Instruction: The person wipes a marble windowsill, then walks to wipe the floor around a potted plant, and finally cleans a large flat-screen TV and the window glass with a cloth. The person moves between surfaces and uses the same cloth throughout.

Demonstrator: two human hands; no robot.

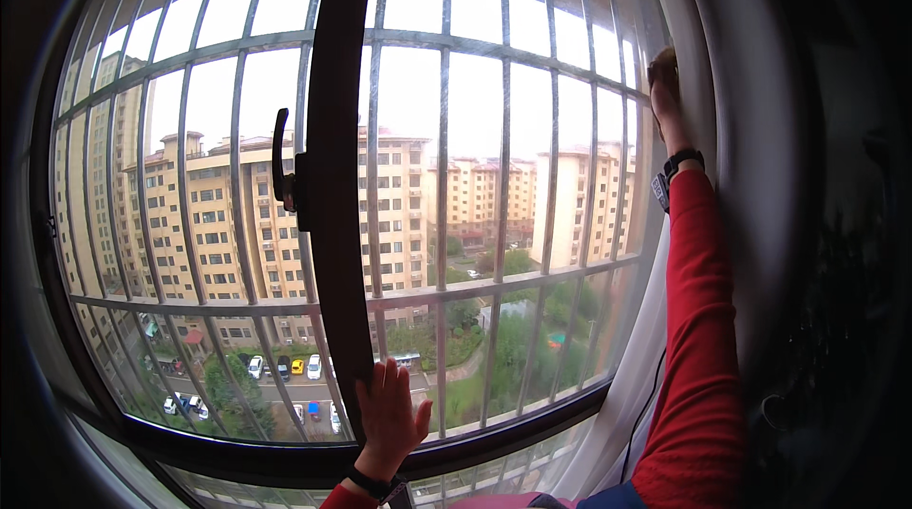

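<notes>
A large window with a dark frame [340, 81] fills the view. My left hand [390, 413] is spread flat at the foot of the dark vertical mullion, fingers apart, with nothing in it. My right arm, in a red sleeve, reaches up along the window's right edge. At its end, my right hand [664, 99] is beside the white curtain [695, 81], with a brownish thing [664, 65] at its fingers; its kind is unclear. Both wrists wear dark bands. A black window handle [281, 160] stands upright on the left side of the mullion.
Metal security bars [445, 174] cross outside the glass. Beyond them stand apartment blocks, trees and parked cars far below. A thin dark cable [641, 418] hangs by the curtain at the lower right. The lower window rail [235, 453] runs across the bottom.
</notes>
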